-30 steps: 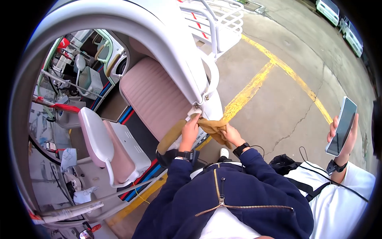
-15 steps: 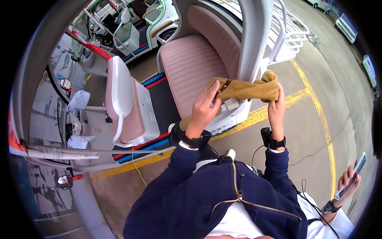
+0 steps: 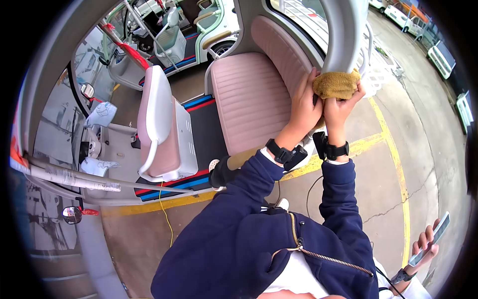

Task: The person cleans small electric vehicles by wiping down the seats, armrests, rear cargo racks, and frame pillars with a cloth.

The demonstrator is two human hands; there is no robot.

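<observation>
A mustard-brown cloth (image 3: 336, 84) lies against the grey-white pillar (image 3: 343, 45) at the outer side of the pink bench seat (image 3: 249, 89). My left hand (image 3: 304, 107) grips the cloth's left edge, its fingers reaching up beside the pillar. On the right side, my right hand (image 3: 343, 105) has its fingers closed on the cloth's lower right part. The two hands are close together just under the cloth. Both wrists carry black straps with small devices.
A front seat (image 3: 154, 109) with a white back stands at the left. Below it, a yellow cord (image 3: 166, 219) hangs to the ground. At the lower right, another person's hand (image 3: 425, 245) holds a phone (image 3: 431, 238). Parked vehicles (image 3: 440, 59) stand at the upper right.
Both hands have moved up with the cloth, which was stretched out in front of the bench and is now bunched against the pillar. My left hand has closed on it.
</observation>
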